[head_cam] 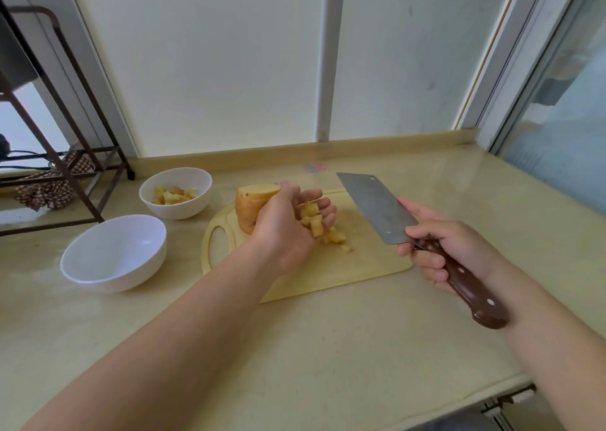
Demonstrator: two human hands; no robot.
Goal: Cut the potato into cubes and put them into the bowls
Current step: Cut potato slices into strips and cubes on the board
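Observation:
On the pale wooden cutting board point(360, 266) stands the uncut part of the potato point(251, 206), cut face up. My left hand point(288, 224) is cupped just right of it, palm turned up, holding several potato cubes point(311, 217). A few more cubes point(336, 239) lie on the board under the fingers. My right hand point(449, 250) grips the brown handle of a cleaver point(377, 206), blade lifted off the board and pointing away. The far white bowl point(175, 191) holds potato cubes. The near white bowl point(113, 257) has nothing in it.
A beige countertop point(295, 348) carries everything; its front edge drops off at lower right. A dark metal rack point(65, 168) with a checked cloth stands at the left. A frosted window and low backsplash run along the back.

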